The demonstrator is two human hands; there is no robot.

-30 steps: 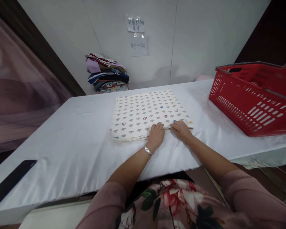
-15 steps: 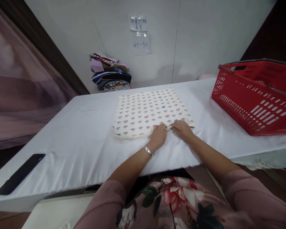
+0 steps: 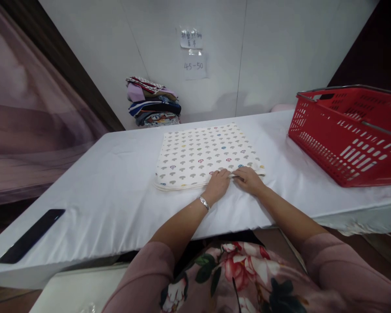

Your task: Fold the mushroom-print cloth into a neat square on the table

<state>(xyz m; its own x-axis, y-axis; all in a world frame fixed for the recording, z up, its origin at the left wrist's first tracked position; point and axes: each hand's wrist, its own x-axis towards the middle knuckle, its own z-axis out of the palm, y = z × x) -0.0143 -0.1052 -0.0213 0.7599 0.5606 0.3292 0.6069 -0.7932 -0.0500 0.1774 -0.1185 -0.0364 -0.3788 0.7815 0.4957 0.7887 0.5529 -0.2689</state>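
Note:
A folded white cloth [image 3: 202, 150] printed with small grey, red, blue and yellow mushrooms lies flat on the table, in several layers. At its near edge my left hand [image 3: 217, 184], with a silver bracelet on the wrist, pinches the layers. Just to the right, my right hand [image 3: 248, 179] grips the same edge, its fingers close to those of the left. The fingertips are partly hidden in the fold between the hands.
A white-covered table [image 3: 117, 182] spans the view. On the right stands a red plastic basket [image 3: 332, 143]. Folded clothes [image 3: 153, 102] are stacked by the wall at the back. A dark flat object [image 3: 32, 234] lies at the left edge. Paper signs [image 3: 195, 65] hang on the wall.
The view has shifted slightly, so everything sits a little lower in the picture. Both hands stay at the cloth's near edge, with only slight finger movement.

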